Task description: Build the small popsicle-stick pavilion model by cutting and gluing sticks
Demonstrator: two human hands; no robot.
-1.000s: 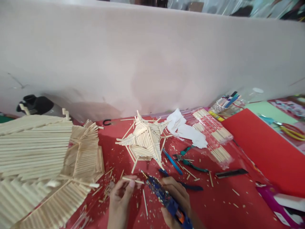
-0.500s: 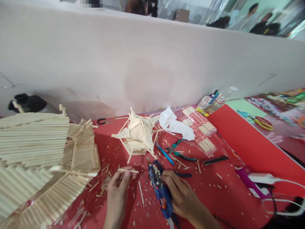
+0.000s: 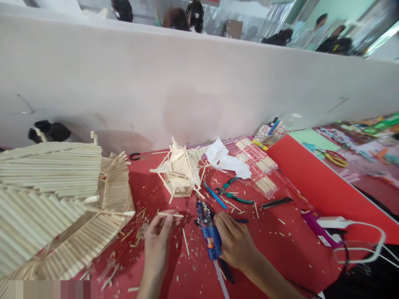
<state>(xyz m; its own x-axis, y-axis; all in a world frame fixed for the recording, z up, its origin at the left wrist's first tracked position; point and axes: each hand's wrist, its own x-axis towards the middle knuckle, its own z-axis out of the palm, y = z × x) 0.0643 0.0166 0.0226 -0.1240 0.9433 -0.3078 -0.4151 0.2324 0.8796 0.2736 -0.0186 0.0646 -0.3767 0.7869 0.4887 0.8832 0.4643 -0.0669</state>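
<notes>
Between the thumb and fingers of my left hand (image 3: 158,232) is a short wooden stick (image 3: 171,214), held roughly level. My right hand (image 3: 233,238) grips a blue glue gun (image 3: 209,234), its nozzle pointing away from me and a clear glue stick (image 3: 220,278) trailing from its back. Just beyond the nozzle stands a small model house (image 3: 183,170) of wooden sticks with a pointed roof. A gap apart from my left hand, a larger stick model (image 3: 50,182) fills the left side. One loose stick (image 3: 186,241) lies between my hands.
Green-handled pliers (image 3: 235,195), a blue pen (image 3: 215,195), a dark cutter (image 3: 277,203) and bagged sticks (image 3: 264,166) lie to the right. White tissue (image 3: 227,160) touches the small house. A red board (image 3: 330,182) and purple power strip (image 3: 321,228) sit farther right. A white partition (image 3: 193,87) stands behind.
The glue gun has turned more upright, its nozzle nearer the small house. My left hand still holds the stick. The whole view has shifted slightly.
</notes>
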